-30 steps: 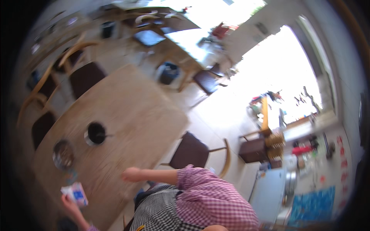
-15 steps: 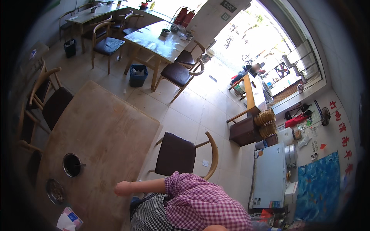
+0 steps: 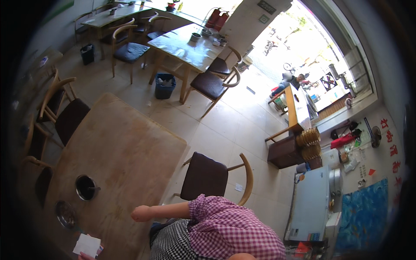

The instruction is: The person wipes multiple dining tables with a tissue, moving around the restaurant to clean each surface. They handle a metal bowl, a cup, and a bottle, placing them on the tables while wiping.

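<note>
At the lower left edge, the fingertips of my left hand (image 3: pixel 86 257) show on a white paper napkin (image 3: pixel 87 244). Part of a pink and blue tissue pack (image 3: pixel 100 250) peeks out behind it. My right hand (image 3: pixel 141 213) is a closed fist over the near right side of the wooden table (image 3: pixel 117 143), nothing showing in it. A pink checked sleeve covers that upper arm. Farther left stand a dark-insided metal bowl (image 3: pixel 83 190) with a spoon handle over its rim and a second metal bowl (image 3: pixel 65 214) with some contents.
A dark-seated chair (image 3: pixel 203 175) stands close to the table's right side; more chairs (image 3: pixel 71 119) line its left. Beyond are another table (image 3: pixel 186 47) and a blue bin (image 3: pixel 165 89). A white chest freezer (image 3: pixel 310 203) is at right. Near the doorway a person (image 3: pixel 288 84) is beside a counter.
My left hand has come into view at the lower left with the napkin in front of the tissue pack. The whole view has shifted slightly; my right fist stays by the table.
</note>
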